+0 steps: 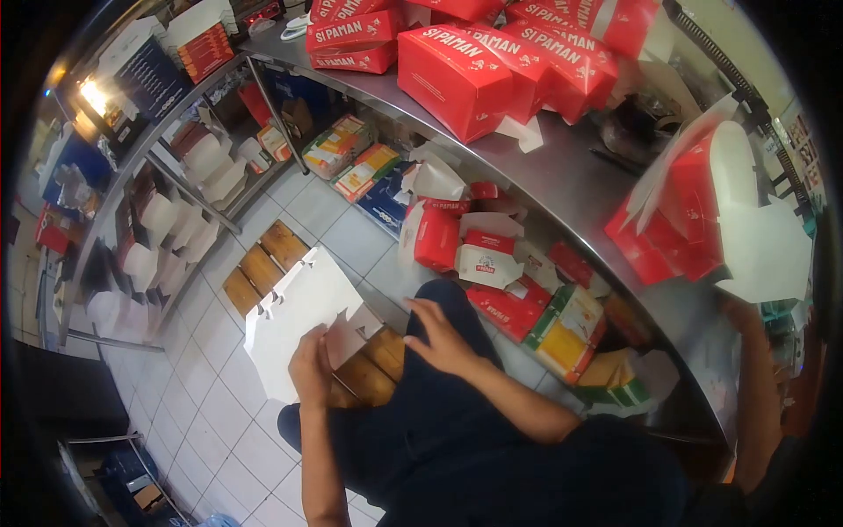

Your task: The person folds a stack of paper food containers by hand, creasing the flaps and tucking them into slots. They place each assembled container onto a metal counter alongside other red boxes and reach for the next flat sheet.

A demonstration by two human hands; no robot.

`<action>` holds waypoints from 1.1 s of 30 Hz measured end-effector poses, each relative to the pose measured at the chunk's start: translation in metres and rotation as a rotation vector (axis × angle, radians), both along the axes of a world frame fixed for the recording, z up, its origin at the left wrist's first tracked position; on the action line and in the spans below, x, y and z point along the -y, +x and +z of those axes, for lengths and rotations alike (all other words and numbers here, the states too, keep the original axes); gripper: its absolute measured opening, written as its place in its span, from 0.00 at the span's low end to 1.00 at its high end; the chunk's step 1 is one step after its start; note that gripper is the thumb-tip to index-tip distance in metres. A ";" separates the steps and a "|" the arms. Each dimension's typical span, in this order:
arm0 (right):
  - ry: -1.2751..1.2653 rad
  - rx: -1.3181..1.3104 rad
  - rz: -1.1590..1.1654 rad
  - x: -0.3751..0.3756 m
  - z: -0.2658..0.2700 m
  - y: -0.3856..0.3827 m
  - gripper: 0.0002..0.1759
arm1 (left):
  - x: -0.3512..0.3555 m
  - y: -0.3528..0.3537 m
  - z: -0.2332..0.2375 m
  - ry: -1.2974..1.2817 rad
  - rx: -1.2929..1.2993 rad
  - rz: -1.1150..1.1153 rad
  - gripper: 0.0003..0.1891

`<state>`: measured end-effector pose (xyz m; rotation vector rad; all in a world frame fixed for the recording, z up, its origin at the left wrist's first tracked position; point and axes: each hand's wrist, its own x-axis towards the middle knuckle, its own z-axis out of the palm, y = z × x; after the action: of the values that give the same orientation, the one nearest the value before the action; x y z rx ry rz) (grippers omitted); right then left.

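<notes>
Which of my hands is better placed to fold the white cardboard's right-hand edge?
Probably your right hand: it's open, looks empty and sits near that edge. Your left hand grips the white cardboard at its near side, so it seems better suited to steadying.

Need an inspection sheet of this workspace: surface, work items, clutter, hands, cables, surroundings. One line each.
Surface: slatted wooden bench beneath the carton; whether they touch is unclear.
Work items: white carton, notched along one edge, partly unfolded.
Clutter: red boxes piled on the metal table; mixed boxes crowded beneath it.
Hands: left hand grips the carton's near edge; right hand open, apart from it, over the thigh.
Cables: none made out for certain; a white looped item is too small to identify.
Surroundings: tiled floor; metal rack with cartons at the picture's left; another person's arm at its right edge.
</notes>
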<state>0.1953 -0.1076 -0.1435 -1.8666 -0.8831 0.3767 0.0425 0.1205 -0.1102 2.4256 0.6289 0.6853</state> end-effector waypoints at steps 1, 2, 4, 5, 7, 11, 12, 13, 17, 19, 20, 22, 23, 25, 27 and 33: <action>-0.010 -0.022 0.044 -0.009 0.002 -0.002 0.43 | 0.000 -0.002 0.008 0.015 0.009 0.006 0.10; -0.004 -0.016 0.049 -0.017 0.004 -0.005 0.43 | 0.001 -0.004 0.014 0.021 0.015 0.011 0.10; 0.114 0.109 -0.010 -0.031 0.021 -0.014 0.45 | 0.004 -0.011 0.026 0.112 0.072 -0.045 0.11; 0.186 0.163 -0.021 -0.038 0.030 -0.016 0.45 | 0.007 -0.016 0.034 0.118 0.071 -0.040 0.11; 0.284 0.218 0.011 -0.047 0.041 -0.011 0.43 | 0.018 -0.026 0.055 0.155 0.039 -0.153 0.11; 0.463 0.276 0.109 -0.057 0.069 0.007 0.22 | 0.042 -0.049 0.090 0.088 0.124 -0.227 0.09; 0.542 0.243 0.204 -0.059 0.072 0.009 0.14 | 0.049 -0.051 0.105 0.097 0.124 -0.234 0.09; 0.616 0.157 0.147 -0.065 0.088 0.000 0.08 | 0.056 -0.054 0.121 -0.028 0.094 -0.228 0.09; 0.711 0.134 0.273 -0.060 0.137 -0.015 0.11 | 0.047 -0.086 0.121 -0.604 0.112 -0.309 0.11; 0.805 -0.014 0.405 -0.058 0.147 -0.023 0.13 | 0.033 -0.107 0.107 -1.186 0.166 -0.526 0.18; 0.894 -0.159 0.539 -0.058 0.152 -0.027 0.15 | 0.036 -0.117 0.094 -1.179 0.164 -0.528 0.18; 0.916 -0.121 0.617 -0.060 0.171 -0.036 0.14 | 0.057 -0.111 0.090 -1.549 0.246 -0.263 0.20; 0.927 -0.089 0.695 -0.061 0.180 -0.040 0.12 | 0.074 -0.102 0.092 -1.375 0.385 -0.255 0.24; 0.784 0.099 0.537 -0.061 0.193 -0.048 0.13 | 0.088 -0.090 0.103 -1.399 0.441 -0.097 0.25; 0.537 0.347 0.280 -0.058 0.204 -0.048 0.13 | 0.080 -0.091 0.092 -1.423 0.559 0.033 0.25; 0.316 0.344 0.421 -0.037 0.214 -0.038 0.10 | 0.060 -0.113 0.098 -0.688 0.440 0.103 0.29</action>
<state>0.1575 -0.0703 0.0709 -1.4672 -1.4884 0.1543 -0.0704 0.0602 -0.0125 1.5596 0.6677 0.8419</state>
